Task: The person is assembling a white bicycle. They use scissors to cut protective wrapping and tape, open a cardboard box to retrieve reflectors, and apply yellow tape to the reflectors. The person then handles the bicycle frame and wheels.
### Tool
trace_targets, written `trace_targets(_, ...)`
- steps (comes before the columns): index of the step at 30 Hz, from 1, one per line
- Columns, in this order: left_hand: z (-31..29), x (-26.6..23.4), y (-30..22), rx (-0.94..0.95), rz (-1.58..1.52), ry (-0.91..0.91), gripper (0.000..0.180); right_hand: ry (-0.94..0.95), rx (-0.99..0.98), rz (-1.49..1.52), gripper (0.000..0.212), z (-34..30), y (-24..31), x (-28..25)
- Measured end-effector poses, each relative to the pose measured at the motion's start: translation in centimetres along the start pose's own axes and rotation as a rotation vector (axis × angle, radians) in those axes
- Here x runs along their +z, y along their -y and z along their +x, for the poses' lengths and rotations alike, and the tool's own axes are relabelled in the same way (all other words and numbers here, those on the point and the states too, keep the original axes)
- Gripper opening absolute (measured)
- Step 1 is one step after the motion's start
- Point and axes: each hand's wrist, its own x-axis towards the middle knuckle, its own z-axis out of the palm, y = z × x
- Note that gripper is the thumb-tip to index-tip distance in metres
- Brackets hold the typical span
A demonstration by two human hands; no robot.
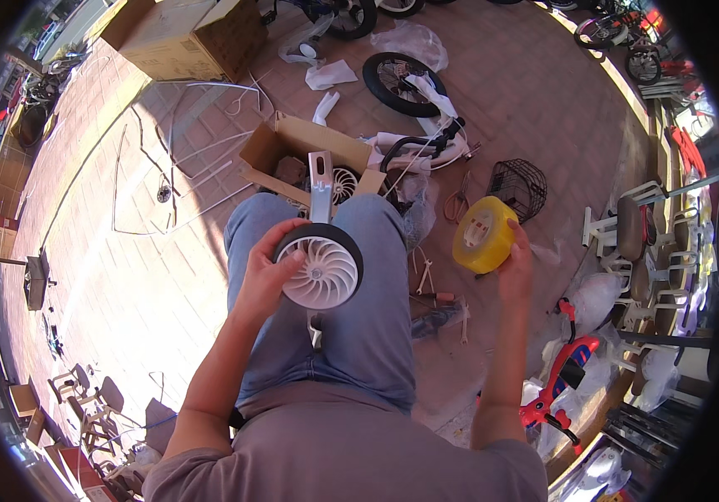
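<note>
Over my lap, my left hand (274,266) grips a small training wheel (322,280) with a white spoked hub and black tyre. Its silver slotted bracket (320,180) points away from me. Out to the right, my right hand (516,261) is closed around the edge of a wide roll of yellow tape (481,237). Just beyond my knees stands an open cardboard box (334,140), and another white spoked wheel (344,184) shows inside it. The fingers under the wheel are partly hidden.
Scissors (458,201) and a black wire basket (520,189) lie near the tape. Wrenches (424,274) are on the paving beside my right leg. Ahead are a bicycle wheel (399,86), wrapped handlebars (422,149) and a large carton (179,46). A red ride-on toy (553,389) stands at right.
</note>
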Motion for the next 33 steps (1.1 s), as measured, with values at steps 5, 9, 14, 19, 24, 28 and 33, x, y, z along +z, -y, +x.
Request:
trace_targets(5,-0.5,0.2,1.7,0.065,0.442,0.004,0.038,0.036,-0.057,0.119,0.077,-3.1,6.7,10.0)
trace_targets(9,-0.4,-0.6,0.7,0.526,1.198,-0.085,0.033,0.318,0.026,0.304,0.085,-3.7,8.1,13.6)
trace_targets(14,-0.2,-0.9,-2.1,0.234,1.333,0.111,0.045,0.300,0.121,0.309,0.086,-4.5,8.0,18.2)
trace_targets(19,-0.1,2.3,-4.1,0.526,1.194,0.203,0.065,0.254,0.103,0.291,0.085,-5.6,6.9,20.2)
trace_targets(24,-0.2,6.5,-3.8,0.271,0.310,0.525,0.063,0.288,0.041,0.213,0.089,-7.3,6.7,21.6)
trace_targets(28,0.1,8.0,-2.5,0.053,-0.099,0.578,0.058,0.254,-0.077,0.118,0.093,-8.4,6.8,22.0)
trace_targets(33,0.0,8.1,-2.4,-0.107,-0.361,0.685,0.054,0.020,-0.293,-0.638,0.095,-8.4,9.4,18.7)
